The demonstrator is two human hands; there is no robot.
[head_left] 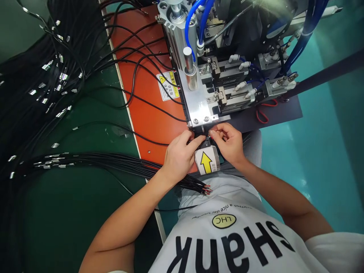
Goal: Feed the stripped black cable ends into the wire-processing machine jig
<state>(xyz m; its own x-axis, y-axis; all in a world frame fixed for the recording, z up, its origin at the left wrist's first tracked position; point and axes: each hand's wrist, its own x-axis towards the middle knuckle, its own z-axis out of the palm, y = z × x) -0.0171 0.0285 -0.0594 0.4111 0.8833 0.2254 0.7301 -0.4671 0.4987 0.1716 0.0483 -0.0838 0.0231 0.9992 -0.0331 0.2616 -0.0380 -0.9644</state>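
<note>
My left hand (181, 154) is closed at the front of the machine, thumb and forefinger pinched together. A black cable (148, 137) runs from the left under this hand, toward its fingertips. Opposite it, my right hand (229, 143) pinches at the same spot, where a small red wire end shows at the fingertips. Between both hands lies a small black fixture (208, 141), partly covered by the fingers. Just below it is a metal plate with a yellow arrow label (206, 162).
Black cables with bared ends (196, 185) reach over the table edge to my lap. More cables with shiny tips (57, 76) pile on the green table (79, 220). Above my hands stands a machine with a metal cylinder (182, 45) and blue hoses (301, 41), on an orange base (148, 91).
</note>
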